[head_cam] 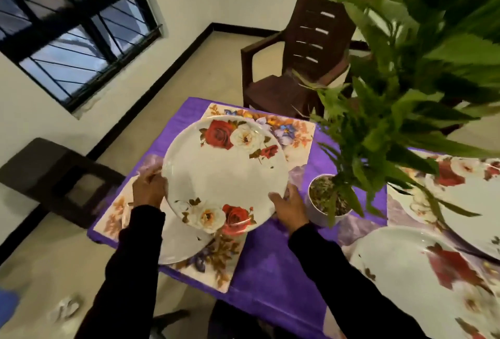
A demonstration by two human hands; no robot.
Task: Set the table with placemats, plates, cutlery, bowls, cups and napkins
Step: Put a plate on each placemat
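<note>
purple cloth covers the table under a barred window. at nine o'clock, the left hand clasps the rim of a rose-patterned plate; at four o'clock the right hand grips the opposite edge. the plate is carried tilted above two placemats, its face toward the camera; being round, it has no long axis. best lowered level and centred on the far placemat, clear of the potted plant.

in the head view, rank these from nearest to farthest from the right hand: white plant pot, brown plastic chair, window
1. white plant pot: just right of the right hand, on the purple tablecloth.
2. brown plastic chair: beyond the far end of the table, above the hand in the picture.
3. window: on the wall at upper left, farthest off.
</note>
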